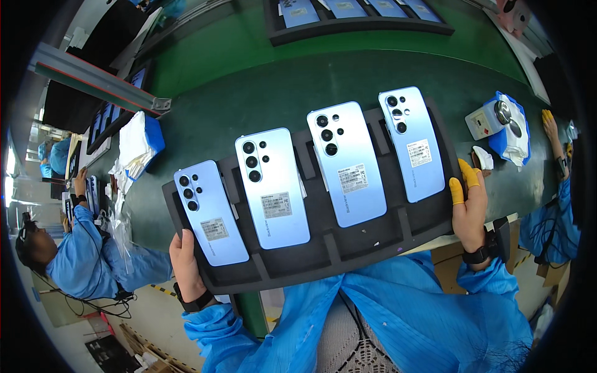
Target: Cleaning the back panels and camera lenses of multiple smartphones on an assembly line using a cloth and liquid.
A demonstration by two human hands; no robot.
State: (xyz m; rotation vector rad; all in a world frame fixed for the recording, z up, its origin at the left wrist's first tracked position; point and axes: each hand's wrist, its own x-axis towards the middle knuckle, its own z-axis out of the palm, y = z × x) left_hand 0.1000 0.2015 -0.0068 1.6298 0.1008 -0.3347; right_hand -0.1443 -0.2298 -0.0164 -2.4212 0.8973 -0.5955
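A black foam tray (298, 264) is held over the near edge of the bench, its left end closer to me than its right. Several light-blue smartphones lie in its slots, backs up, camera lenses toward the far side, each with a printed label. They include the leftmost phone (224, 239) and the rightmost phone (413, 174). My left hand (186, 264) grips the tray's left end, its fingers mostly hidden under the rim. At the right end, my right hand (469, 208) holds the tray, with yellow finger cots on some fingers.
On the green bench (211, 112) stand a white bottle (479, 123) and a blue box of white wipes (515, 140) at right. Another blue box (152, 140) holds white cloths at left. Beyond lies another phone tray (367, 26). Co-workers (81, 248) sit at both sides.
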